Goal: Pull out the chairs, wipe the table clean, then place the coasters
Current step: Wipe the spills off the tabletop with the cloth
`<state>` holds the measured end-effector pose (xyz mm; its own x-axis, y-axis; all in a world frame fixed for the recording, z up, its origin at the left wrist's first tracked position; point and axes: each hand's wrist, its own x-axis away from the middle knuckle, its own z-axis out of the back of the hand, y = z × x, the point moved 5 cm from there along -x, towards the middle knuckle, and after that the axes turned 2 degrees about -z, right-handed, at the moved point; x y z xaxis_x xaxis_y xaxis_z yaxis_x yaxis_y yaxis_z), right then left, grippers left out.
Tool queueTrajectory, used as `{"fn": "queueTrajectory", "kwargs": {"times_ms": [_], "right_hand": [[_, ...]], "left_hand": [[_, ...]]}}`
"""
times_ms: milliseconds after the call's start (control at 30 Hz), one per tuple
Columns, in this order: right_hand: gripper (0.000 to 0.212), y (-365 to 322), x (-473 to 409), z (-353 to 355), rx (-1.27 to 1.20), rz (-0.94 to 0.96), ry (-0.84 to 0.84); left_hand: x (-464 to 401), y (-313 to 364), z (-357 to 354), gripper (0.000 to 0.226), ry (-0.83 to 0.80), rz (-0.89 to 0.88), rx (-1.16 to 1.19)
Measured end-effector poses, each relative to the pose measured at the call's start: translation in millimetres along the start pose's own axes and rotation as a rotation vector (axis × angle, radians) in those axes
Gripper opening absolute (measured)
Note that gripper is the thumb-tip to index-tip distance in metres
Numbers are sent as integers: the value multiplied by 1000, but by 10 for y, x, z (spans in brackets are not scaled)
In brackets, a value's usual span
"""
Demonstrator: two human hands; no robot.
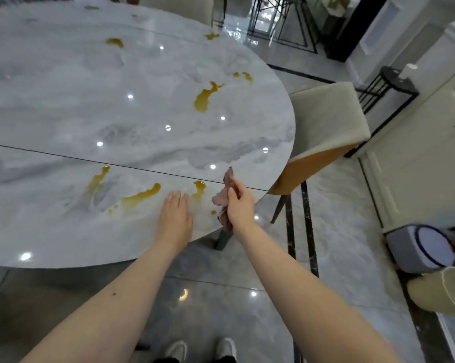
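fingers of my left hand (174,217) lie straight and close together, palm down on the marble table (64,106) near its front edge, fingertips just short of a yellow spill (140,196). my right hand (239,205) grips a bunched pink cloth (225,199), fingers curled round it, over the table's rim. more yellow stains (205,96) sit farther in. one chair (323,132) stands at the table's right side.

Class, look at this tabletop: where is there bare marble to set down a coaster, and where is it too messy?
Bare marble table lies left of the large yellow spill, above the seam, and along the near left edge. Crowded: below the seam, yellow streaks sit beside the left hand and the right hand holding the pink cloth.
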<state>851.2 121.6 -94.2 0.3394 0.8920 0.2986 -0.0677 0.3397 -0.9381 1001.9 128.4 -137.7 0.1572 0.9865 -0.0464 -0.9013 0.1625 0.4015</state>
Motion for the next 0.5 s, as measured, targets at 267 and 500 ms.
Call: {"fn": "queueTrajectory", "kwargs": {"times_ms": [267,500], "right_hand": [[46,474,-371,-215,967,467,-102],[70,667,-480,-462,1174,456,-57]], "left_hand": [[202,-140,-171,46,112,145,-80],[295,-248,-259,48,192,181,-21]]}}
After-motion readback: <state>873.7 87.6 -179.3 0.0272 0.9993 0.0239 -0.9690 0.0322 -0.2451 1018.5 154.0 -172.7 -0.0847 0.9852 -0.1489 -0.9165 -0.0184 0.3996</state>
